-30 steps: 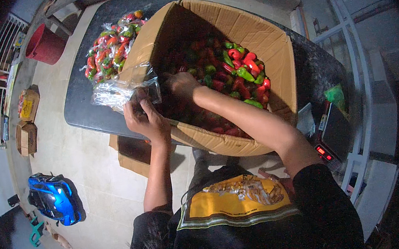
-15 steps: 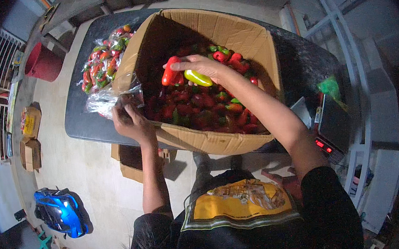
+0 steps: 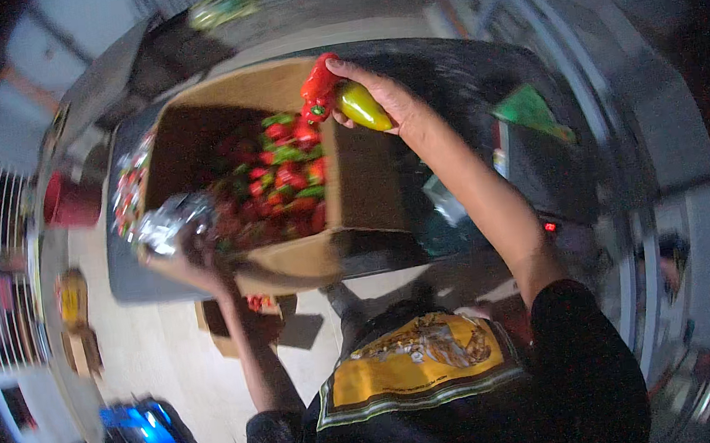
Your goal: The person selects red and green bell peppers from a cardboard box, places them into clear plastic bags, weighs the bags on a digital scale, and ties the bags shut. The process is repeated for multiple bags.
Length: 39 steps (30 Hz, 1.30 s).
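The left hand (image 3: pixel 194 257) is clutching clear plastic (image 3: pixel 172 223), the right hand (image 3: pixel 381 98) gripping red and yellow-green peppers (image 3: pixel 363 107); a brown cardboard box (image 3: pixel 359 178) is holding red and green peppers (image 3: pixel 288 175).

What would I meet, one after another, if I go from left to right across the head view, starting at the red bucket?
Red bucket → clear bag → at least one held red pepper → held yellow-green pepper → green plastic.

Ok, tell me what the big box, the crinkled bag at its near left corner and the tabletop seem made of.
Big box: probably cardboard, matte, from its plain tan, folded walls. Crinkled bag: likely thin plastic film, glossy, from its bright, broken glints. Tabletop: dark, mostly dull with pale scuffs; plastic or painted wood, perhaps, but blur leaves that open.
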{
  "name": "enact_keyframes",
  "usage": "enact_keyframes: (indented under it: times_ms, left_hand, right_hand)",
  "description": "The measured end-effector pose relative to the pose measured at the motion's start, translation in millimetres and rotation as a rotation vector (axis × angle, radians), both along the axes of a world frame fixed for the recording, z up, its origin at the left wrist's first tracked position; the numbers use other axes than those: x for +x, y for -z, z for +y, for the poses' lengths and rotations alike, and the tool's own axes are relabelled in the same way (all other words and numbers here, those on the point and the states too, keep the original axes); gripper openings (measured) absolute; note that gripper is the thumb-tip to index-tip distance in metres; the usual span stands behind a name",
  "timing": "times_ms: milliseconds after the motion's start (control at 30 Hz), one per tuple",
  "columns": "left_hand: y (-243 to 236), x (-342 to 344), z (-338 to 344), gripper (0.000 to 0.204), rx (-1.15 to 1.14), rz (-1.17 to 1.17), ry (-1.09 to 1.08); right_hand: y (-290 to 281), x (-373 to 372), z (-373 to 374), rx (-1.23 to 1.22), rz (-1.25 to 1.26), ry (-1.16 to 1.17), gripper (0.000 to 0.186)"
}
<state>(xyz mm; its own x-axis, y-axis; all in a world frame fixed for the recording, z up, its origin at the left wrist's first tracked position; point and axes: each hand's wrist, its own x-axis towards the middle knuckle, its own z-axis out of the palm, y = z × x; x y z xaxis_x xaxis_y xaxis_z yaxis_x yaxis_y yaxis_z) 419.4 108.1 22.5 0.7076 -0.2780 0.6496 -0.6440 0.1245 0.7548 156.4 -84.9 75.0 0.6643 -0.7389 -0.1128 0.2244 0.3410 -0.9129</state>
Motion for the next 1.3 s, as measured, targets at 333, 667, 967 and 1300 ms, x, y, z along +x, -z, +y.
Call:
enact_keyframes:
  times_ms: [333,667,967,1300]
  left_hand:
    - [93,79,-1,0.027,0.145,-0.002,0.203]
    - [86,79,-14,0.043,0.357,0.187,0.15]
    - [79,67,-10,0.042,0.391,-0.093,-0.074]
    - [66,62,-14,0.037,0.395,-0.207,-0.053]
  right_hand:
    - [53,-429,19,-0.459,1.219,0.21,0.045]
    - [158,-480,32,-0.742,1.605,0.324,0.047]
    - [175,-514,16,-0.265,0.849,0.618,0.044]
    - [238,-540,32,-0.489,1.469,1.102,0.048]
